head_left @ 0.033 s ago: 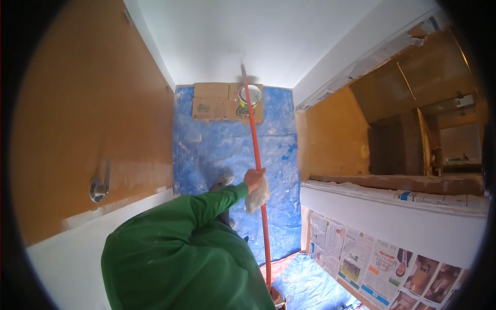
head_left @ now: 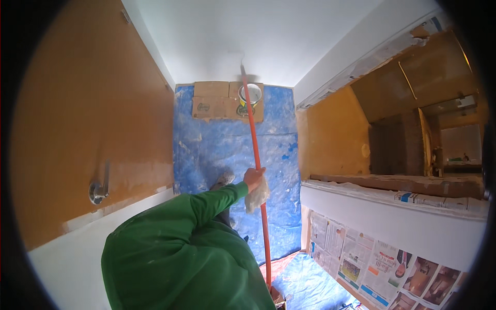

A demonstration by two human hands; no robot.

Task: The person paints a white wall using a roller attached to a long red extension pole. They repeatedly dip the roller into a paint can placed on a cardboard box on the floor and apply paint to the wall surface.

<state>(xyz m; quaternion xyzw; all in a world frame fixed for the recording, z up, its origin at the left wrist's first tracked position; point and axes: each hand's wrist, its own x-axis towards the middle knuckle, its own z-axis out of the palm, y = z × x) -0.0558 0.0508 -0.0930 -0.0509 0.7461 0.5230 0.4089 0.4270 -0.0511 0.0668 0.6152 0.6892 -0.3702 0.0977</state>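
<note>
My left hand (head_left: pixel 253 179) is closed round a long orange pole (head_left: pixel 255 139). A crumpled, whitish cloth or plastic piece (head_left: pixel 257 197) hangs from the same hand against the pole. The pole's thin grey far tip (head_left: pixel 243 68) shows in front of the white wall (head_left: pixel 227 31); whether it touches is unclear. Passing over a white paint bucket (head_left: pixel 252 92), the pole hides part of it. The bucket stands on flattened cardboard (head_left: pixel 212 106). Past my green sleeve (head_left: pixel 219 199), the pole's lower end runs down beside my body. My right hand is out of sight.
Paint-spotted blue sheeting (head_left: pixel 206 147) covers the floor under my shoes. To the left is a brown door (head_left: pixel 98 103) with a metal lever handle (head_left: pixel 98 191). A ledge with taped paper (head_left: pixel 403 196) and newspaper sheets (head_left: pixel 356 253) lie to the right.
</note>
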